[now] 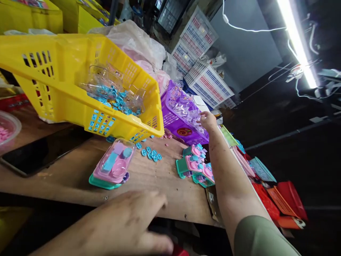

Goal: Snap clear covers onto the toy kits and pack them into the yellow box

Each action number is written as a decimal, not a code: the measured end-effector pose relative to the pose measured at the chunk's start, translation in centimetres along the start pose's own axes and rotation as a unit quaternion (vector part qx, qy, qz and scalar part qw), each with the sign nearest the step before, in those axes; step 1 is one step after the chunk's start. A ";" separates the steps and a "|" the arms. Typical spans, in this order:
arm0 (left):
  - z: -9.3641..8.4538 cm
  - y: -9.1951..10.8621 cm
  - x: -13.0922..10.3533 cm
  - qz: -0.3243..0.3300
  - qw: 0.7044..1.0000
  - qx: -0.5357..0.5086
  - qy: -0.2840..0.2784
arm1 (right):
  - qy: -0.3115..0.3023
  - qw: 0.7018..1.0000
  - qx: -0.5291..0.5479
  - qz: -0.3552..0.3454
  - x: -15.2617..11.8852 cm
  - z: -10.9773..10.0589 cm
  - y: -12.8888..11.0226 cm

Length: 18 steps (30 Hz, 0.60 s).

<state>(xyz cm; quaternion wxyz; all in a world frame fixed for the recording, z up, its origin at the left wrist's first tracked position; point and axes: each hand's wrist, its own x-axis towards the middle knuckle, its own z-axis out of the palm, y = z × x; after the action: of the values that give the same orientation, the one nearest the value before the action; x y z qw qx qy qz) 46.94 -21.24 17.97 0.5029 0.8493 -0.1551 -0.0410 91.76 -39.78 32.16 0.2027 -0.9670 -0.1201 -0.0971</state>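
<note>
My left hand [133, 220] is over the front edge of the wooden table [165, 185], fingers apart and slightly blurred, with nothing in it. My right hand [208, 121] reaches to the purple basket [173, 121], at the clear plastic pieces [183, 108] inside; its fingers are too small to tell whether they hold one. A pink and teal toy case with a clear cover [114, 163] lies between my left hand and the yellow basket [66, 92]. Several similar toy pieces [195, 163] stand together below my right wrist. Small blue discs [151, 154] lie loose on the wood.
A black phone-like slab [48, 149] lies at the left beside a round tub of pink pieces [6, 129]. Blue and clear parts fill the yellow basket. White crates [210, 85] are stacked behind. Red and orange baskets [282, 201] stand at the right.
</note>
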 end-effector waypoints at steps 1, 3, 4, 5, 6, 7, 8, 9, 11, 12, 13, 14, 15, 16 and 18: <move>0.3 1.1 3.5 0.004 1.000 -0.004 -0.008 | 0.021 1.000 0.021 0.004 -0.8 -1.0 0.0; 1.2 2.6 10.8 -0.011 0.999 0.009 0.044 | 0.052 0.996 0.076 -0.004 -3.7 -3.3 0.0; 1.8 3.0 14.1 -0.031 0.997 0.028 0.070 | 0.060 0.992 0.114 -0.015 -5.8 -4.6 0.2; 2.4 3.2 17.1 -0.062 0.994 0.048 0.076 | 0.062 0.985 0.159 -0.026 -8.4 -5.9 0.5; 3.1 3.3 19.5 -0.079 0.992 0.061 0.074 | 0.057 0.975 0.210 -0.036 -11.3 -7.0 0.9; 3.7 3.4 21.3 -0.086 0.992 0.066 0.072 | 0.047 0.966 0.253 -0.038 -14.4 -7.9 1.6; 4.3 3.3 22.3 -0.088 0.991 0.070 0.068 | 0.034 0.958 0.285 -0.031 -17.6 -8.6 2.4; 4.8 3.3 22.6 -0.083 0.992 0.073 0.069 | 0.028 0.951 0.307 -0.025 -20.9 -8.9 3.4; 5.7 2.9 21.3 -0.078 0.990 0.088 0.081 | 0.037 0.943 0.331 -0.013 -27.0 -8.8 5.5; 6.1 2.5 19.8 -0.083 0.987 0.102 0.095 | 0.058 0.940 0.335 -0.006 -29.6 -8.3 6.5; 6.5 2.1 18.0 -0.088 0.982 0.119 0.118 | 0.089 0.938 0.334 0.001 -31.8 -7.5 7.4; 6.8 1.5 16.0 -0.092 0.975 0.137 0.148 | 0.130 0.936 0.327 0.009 -33.7 -6.6 8.1; 7.1 0.9 13.9 -0.091 0.968 0.151 0.180 | 0.175 0.934 0.311 0.017 -35.1 -5.5 8.7; 7.3 0.3 12.0 -0.081 0.961 0.159 0.212 | 0.215 0.934 0.285 0.020 -36.2 -4.3 9.1; 7.5 -1.2 9.0 -0.042 0.957 0.147 0.247 | 0.268 0.942 0.203 0.001 -37.5 -1.7 9.5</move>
<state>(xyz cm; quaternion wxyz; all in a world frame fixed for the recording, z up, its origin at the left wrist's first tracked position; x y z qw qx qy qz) 54.04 -29.74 14.07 0.3927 0.9033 0.0054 0.1725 58.37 -56.14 21.32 0.4193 -0.8435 -0.0778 -0.3265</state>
